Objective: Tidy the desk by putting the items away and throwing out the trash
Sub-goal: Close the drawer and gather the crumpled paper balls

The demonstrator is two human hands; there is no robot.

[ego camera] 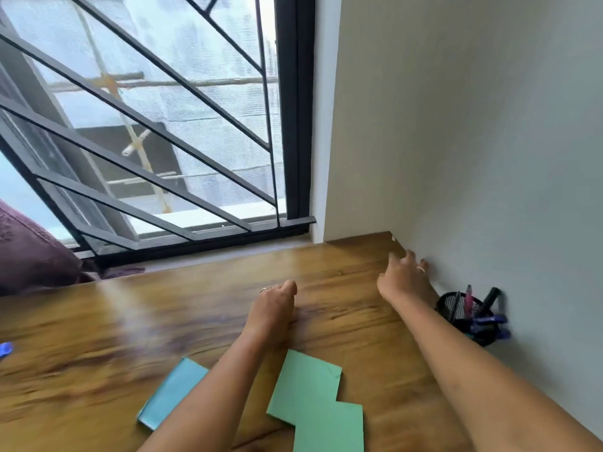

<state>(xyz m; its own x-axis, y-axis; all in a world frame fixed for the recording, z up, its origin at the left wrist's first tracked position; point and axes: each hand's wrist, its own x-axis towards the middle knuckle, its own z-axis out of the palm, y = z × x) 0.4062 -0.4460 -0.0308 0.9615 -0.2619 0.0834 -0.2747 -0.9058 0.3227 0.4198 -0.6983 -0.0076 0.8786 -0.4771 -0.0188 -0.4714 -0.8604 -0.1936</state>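
Green papers (313,396): flat on bench (130,314) between the forearms | blue notebook (169,393): just left | left hand (275,301): on bench, fingers tucked, grasp unclear | right hand (403,272): released, fingers spread near wall (489,158).

Barred window (163,125), grey wall (473,125), purple cushion (29,256)

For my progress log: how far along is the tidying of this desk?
Done: pens stand in the mesh holder by the wall. In hand: nothing seen; the right hand reaches open toward the wall, the left hand rests on the desk. Remaining: green cards, a teal notebook and a blue item at the left edge.
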